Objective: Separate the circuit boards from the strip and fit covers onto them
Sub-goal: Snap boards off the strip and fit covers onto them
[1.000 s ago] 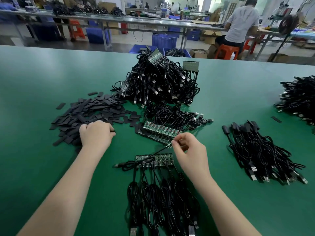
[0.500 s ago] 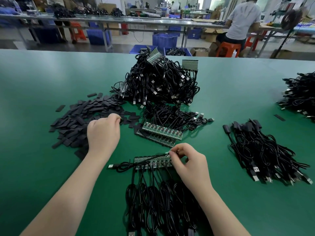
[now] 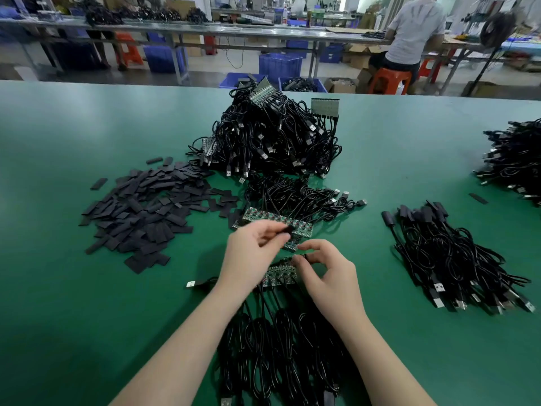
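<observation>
A strip of small green circuit boards (image 3: 279,273) lies on the green table in front of me, each board trailing a black USB cable (image 3: 278,347) toward me. My left hand (image 3: 251,256) holds a small black cover (image 3: 288,230) pinched in its fingertips above the strip. My right hand (image 3: 330,276) pinches the right end of the strip. A second strip of boards (image 3: 272,219) lies just behind my hands.
A heap of flat black covers (image 3: 143,212) lies at the left. A big tangle of cables with board strips (image 3: 272,136) sits behind. Covered cables (image 3: 448,256) are piled at the right, another pile (image 3: 515,159) at far right. A person (image 3: 412,33) sits at a far bench.
My left hand left the heap of covers and came right to the strip with one black cover in its fingertips. My right hand stayed at the strip's right end.
</observation>
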